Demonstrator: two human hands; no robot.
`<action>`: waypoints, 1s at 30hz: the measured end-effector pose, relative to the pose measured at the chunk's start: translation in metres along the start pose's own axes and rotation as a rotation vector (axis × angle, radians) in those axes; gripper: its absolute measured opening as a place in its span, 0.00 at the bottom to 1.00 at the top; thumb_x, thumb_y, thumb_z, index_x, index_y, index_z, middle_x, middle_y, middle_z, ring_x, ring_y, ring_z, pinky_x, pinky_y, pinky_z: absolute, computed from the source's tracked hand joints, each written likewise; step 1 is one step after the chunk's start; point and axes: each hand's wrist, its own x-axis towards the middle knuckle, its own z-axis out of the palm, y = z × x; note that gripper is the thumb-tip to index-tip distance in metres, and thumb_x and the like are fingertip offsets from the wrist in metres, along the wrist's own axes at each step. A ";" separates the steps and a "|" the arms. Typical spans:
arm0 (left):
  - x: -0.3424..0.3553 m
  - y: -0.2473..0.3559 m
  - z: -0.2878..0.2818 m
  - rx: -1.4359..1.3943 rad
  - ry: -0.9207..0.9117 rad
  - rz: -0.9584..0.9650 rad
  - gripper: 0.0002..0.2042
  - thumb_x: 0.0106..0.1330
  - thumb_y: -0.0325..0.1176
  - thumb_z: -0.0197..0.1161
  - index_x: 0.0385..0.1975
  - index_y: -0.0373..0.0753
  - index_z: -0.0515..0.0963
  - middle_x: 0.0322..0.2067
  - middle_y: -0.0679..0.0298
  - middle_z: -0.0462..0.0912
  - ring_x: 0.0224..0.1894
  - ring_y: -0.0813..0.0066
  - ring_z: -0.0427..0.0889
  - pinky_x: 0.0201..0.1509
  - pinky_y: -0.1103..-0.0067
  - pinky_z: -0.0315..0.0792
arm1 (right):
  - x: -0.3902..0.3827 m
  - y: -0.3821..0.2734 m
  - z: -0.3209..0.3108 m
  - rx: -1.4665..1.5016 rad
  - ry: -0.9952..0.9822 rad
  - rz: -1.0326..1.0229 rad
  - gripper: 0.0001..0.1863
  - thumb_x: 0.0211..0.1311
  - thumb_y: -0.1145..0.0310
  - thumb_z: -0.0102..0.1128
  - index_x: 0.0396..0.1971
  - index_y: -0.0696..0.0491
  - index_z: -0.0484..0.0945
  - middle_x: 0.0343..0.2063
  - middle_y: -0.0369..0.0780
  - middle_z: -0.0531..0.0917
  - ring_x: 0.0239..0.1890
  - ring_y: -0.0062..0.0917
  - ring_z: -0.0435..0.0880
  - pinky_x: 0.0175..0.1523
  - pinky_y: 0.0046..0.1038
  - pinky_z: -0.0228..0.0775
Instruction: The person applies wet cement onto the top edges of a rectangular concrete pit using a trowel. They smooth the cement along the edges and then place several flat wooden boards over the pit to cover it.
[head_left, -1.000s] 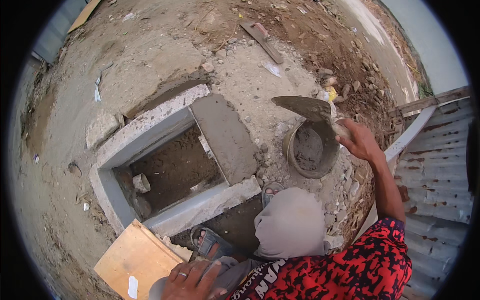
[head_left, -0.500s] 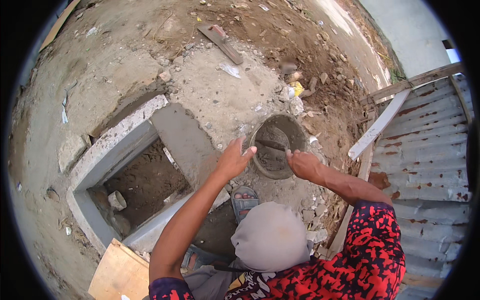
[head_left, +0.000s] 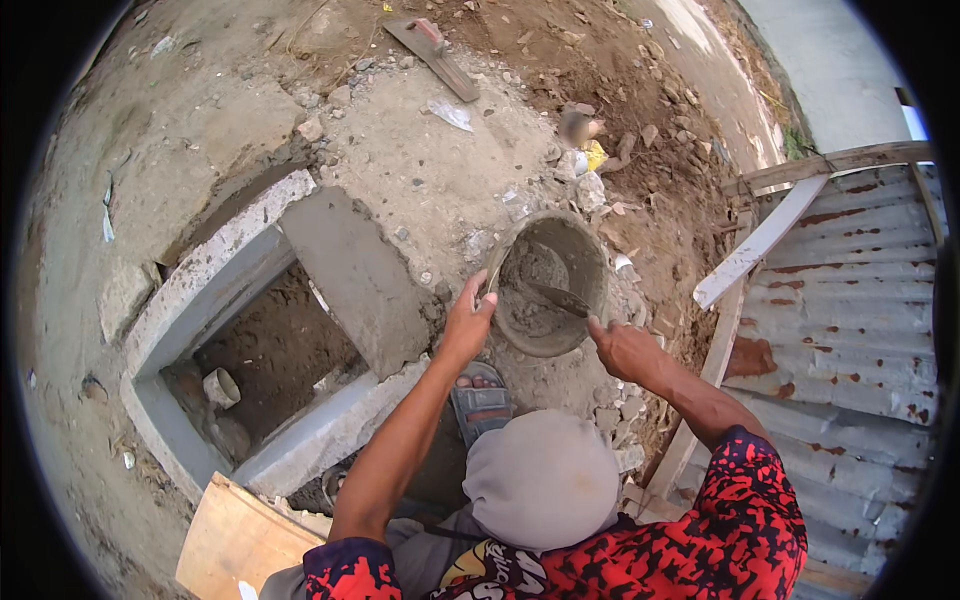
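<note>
A round bucket (head_left: 552, 345), smeared with grey cement, stands in front of me with wet mortar (head_left: 530, 285) inside. My left hand (head_left: 468, 318) is closed on its left rim, thumb and fingers on either side of the edge. In my right hand (head_left: 627, 350), at the bucket's lower right, is a trowel (head_left: 562, 298). Its dark blade reaches over the rim and rests in or just above the mortar; the handle is hidden in my fist.
Left of the bucket is a square concrete pit (head_left: 285, 335) with freshly plastered edges and a pipe (head_left: 221, 388) inside. A wooden float (head_left: 435, 60) lies on the ground ahead. Rusty corrugated sheets (head_left: 835, 310) and timber are at right, plywood (head_left: 245, 540) at lower left.
My left hand has gone from beside the bucket to its rim, and the bucket tilts slightly. The trowel blade has shifted right, toward the bucket's right side.
</note>
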 end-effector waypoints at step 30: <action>-0.041 0.008 0.063 0.180 -0.063 0.278 0.20 0.70 0.30 0.53 0.61 0.36 0.65 0.63 0.45 0.67 0.63 0.45 0.68 0.65 0.66 0.64 | -0.039 -0.025 0.106 1.763 0.018 0.263 0.27 0.66 0.64 0.59 0.62 0.56 0.66 0.27 0.38 0.77 0.20 0.22 0.76 0.24 0.24 0.69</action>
